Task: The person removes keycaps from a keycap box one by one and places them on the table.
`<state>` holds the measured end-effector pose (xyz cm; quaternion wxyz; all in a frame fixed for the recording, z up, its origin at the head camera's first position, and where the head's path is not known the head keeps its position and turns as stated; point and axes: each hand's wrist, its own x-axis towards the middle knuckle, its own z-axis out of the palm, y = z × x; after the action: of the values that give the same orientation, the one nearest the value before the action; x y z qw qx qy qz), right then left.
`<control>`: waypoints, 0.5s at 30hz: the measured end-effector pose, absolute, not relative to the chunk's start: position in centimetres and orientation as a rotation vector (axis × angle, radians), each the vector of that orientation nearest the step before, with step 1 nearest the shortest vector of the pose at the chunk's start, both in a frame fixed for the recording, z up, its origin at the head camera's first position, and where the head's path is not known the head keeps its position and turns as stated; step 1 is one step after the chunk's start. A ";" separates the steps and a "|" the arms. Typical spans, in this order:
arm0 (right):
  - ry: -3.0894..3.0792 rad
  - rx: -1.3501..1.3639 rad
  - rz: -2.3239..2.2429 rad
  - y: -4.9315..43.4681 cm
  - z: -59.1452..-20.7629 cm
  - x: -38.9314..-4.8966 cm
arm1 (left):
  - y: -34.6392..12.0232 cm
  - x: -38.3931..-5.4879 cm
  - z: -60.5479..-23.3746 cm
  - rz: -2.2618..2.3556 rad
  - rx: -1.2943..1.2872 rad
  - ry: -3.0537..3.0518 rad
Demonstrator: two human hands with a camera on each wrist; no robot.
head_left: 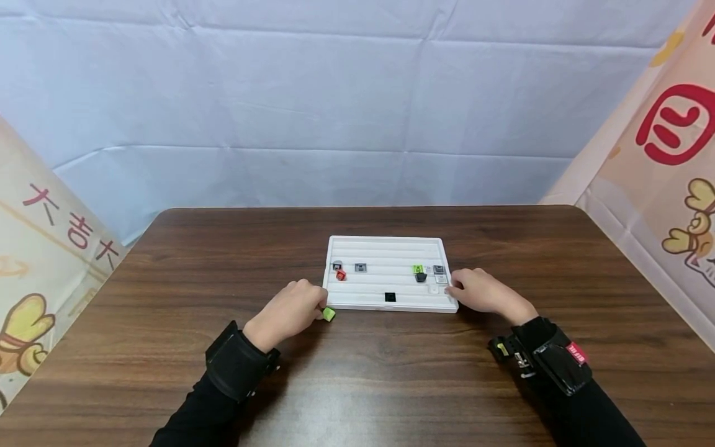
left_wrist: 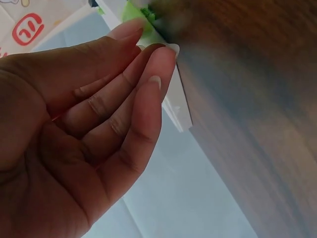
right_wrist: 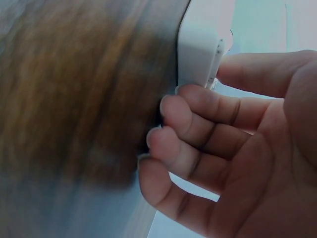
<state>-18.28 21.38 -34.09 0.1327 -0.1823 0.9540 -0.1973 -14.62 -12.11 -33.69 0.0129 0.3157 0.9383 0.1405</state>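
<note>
A shallow white tray (head_left: 385, 304) with ridged rows lies on the table, holding several small square pieces that look like keyboard switches. Just off its near left corner, my left hand (head_left: 293, 310) pinches a small green piece (head_left: 328, 315) between thumb and fingertips. In the left wrist view that green piece (left_wrist: 132, 15) is blurred and partly covered by the thumb. My right hand (head_left: 483, 290) grips the tray's right edge, near the front corner. The right wrist view shows the thumb on one side of the tray wall (right_wrist: 198, 44) and curled fingers on the other.
On the tray sit a red piece (head_left: 341, 275), a grey piece (head_left: 360, 267), a black piece (head_left: 390, 297) near the front, a green piece (head_left: 418, 269) and several grey, dark and clear ones at right. Brown wooden table (head_left: 391, 379) surrounds it; a pale cloth (head_left: 335, 112) hangs behind.
</note>
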 end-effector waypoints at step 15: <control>2.785 -0.553 -0.558 21.4 -34.3 -18.4 | -12.2 -14.6 -33.9 0.472 1.171 2.899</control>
<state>-18.42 21.40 -34.29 0.1237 -0.1898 0.9550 -0.1914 -14.61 -12.22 -33.87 -0.0101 0.3705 0.9167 0.1491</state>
